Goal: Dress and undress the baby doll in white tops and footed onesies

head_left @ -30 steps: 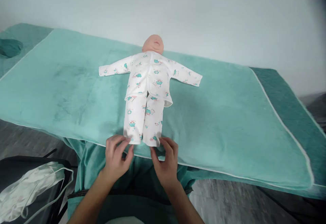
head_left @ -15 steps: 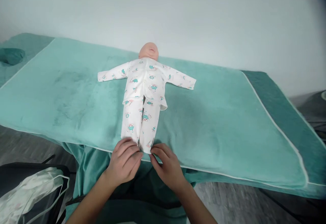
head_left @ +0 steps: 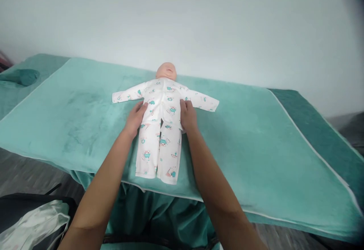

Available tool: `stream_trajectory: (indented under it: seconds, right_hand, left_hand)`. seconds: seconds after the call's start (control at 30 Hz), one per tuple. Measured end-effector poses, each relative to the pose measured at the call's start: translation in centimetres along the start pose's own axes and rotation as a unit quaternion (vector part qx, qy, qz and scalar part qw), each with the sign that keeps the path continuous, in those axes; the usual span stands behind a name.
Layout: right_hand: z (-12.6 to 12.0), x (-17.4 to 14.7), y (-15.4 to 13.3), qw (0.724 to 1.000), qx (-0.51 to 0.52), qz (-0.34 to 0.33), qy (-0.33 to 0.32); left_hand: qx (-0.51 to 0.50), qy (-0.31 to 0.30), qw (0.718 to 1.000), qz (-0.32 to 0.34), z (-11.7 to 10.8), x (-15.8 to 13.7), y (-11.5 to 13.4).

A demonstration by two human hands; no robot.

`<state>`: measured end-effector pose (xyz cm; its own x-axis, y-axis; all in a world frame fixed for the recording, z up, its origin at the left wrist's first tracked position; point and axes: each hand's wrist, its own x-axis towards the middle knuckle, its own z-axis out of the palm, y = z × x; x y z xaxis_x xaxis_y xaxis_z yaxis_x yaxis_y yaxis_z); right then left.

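A baby doll (head_left: 166, 71) lies on its back on a green-covered bed, head toward the wall. It wears a white printed shirt (head_left: 162, 100) with both sleeves spread sideways, and matching trousers (head_left: 148, 151) laid straight toward me. My left hand (head_left: 136, 119) is closed on the doll's side at the left of the shirt, thumb over the cloth. On the opposite side, my right hand (head_left: 188, 115) grips the doll's side at the shirt, just below the sleeve. The fingers under the cloth are partly hidden.
The green cover (head_left: 256, 147) has white piping and a face hole (head_left: 28, 77) at the far left. A pale wall (head_left: 182, 22) stands behind the bed. At lower left, a white printed cloth or bag (head_left: 34, 223) rests on a black chair (head_left: 17, 204).
Both hands have let go of the trouser-leg ends and moved up to the sides of the doll's torso. The trouser legs now lie flat, and the view has shifted slightly.
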<state>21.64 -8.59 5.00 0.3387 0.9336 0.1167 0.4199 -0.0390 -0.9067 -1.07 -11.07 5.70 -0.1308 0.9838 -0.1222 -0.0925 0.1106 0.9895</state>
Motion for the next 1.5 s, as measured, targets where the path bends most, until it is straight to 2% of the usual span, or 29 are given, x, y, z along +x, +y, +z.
stream_trajectory:
  seconds: [0.07, 0.2, 0.37, 0.5, 0.63, 0.77, 0.87, 0.93, 1.03, 1.07, 1.13, 1.17, 1.2, 1.27, 1.37, 1.43, 1.5]
  right_hand:
    - [0.7, -0.2, 0.8, 0.999, 0.031, -0.010, -0.013]
    - [0.2, -1.2, 1.9, 0.994, 0.105, -0.022, -0.020]
    - [-0.1, -0.6, 2.3, 0.974, 0.215, -0.037, -0.057]
    - [0.0, -0.3, 2.4, 0.971, 0.226, -0.032, -0.072]
    - [0.0, -0.7, 2.3, 0.981, 0.175, -0.064, -0.052]
    - [-0.2, -1.9, 2.5, 0.988, 0.105, -0.104, -0.039]
    - [-0.6, -3.6, 3.4, 0.986, -0.006, -0.157, -0.054]
    - [-1.1, -5.1, 4.4, 0.974, -0.091, -0.203, -0.054]
    - [-2.2, -8.0, 5.9, 0.953, -0.161, -0.255, -0.038]
    - [-2.6, -9.0, 6.3, 0.948, -0.171, -0.265, -0.033]
    - [-3.4, -10.7, 6.9, 0.945, -0.179, -0.272, -0.029]
    - [-3.7, -11.3, 7.0, 0.945, -0.179, -0.271, -0.027]
    - [-4.0, -11.8, 7.1, 0.946, -0.176, -0.269, -0.026]
    - [-4.3, -12.3, 7.2, 0.949, -0.170, -0.265, -0.024]
    - [-4.3, -12.4, 7.1, 0.952, -0.162, -0.259, -0.021]
    - [-4.2, -12.3, 7.0, 0.954, -0.160, -0.253, -0.024]
    - [-4.2, -12.3, 6.9, 0.956, -0.156, -0.248, -0.029]
  left_hand:
    - [-0.020, -0.033, 0.999, -0.017, 0.1, 0.4, -0.4]
    - [-0.054, -0.048, 0.997, -0.007, 0.7, 0.5, -0.5]
    - [-0.090, -0.065, 0.994, 0.001, 2.5, 3.2, 0.2]
    - [-0.110, -0.071, 0.991, -0.001, 3.0, 3.7, -0.2]
    - [-0.051, -0.011, 0.998, 0.036, 2.0, 1.2, -1.5]
    - [0.011, 0.007, 0.999, 0.048, 0.7, -2.9, -2.2]
    - [0.054, 0.022, 0.997, 0.041, -0.9, -7.7, -2.6]
    - [0.079, 0.036, 0.996, 0.021, -2.6, -12.3, -3.5]
    - [0.106, 0.046, 0.993, -0.008, -6.3, -20.9, -6.1]
    - [0.094, 0.044, 0.994, -0.035, -7.6, -24.0, -7.2]
    - [0.082, -0.002, 0.989, -0.125, -9.8, -29.7, -9.3]
    - [0.109, -0.024, 0.980, -0.162, -10.5, -32.0, -10.1]
    - [0.167, -0.051, 0.971, -0.165, -10.9, -34.0, -10.8]
    - [0.321, -0.115, 0.932, -0.120, -10.8, -36.4, -11.7]
    - [0.504, -0.223, 0.831, -0.072, -8.5, -37.0, -12.6]
    - [0.570, -0.310, 0.758, -0.067, -6.6, -36.5, -13.6]
    - [0.599, -0.378, 0.704, -0.050, -4.9, -36.1, -14.8]
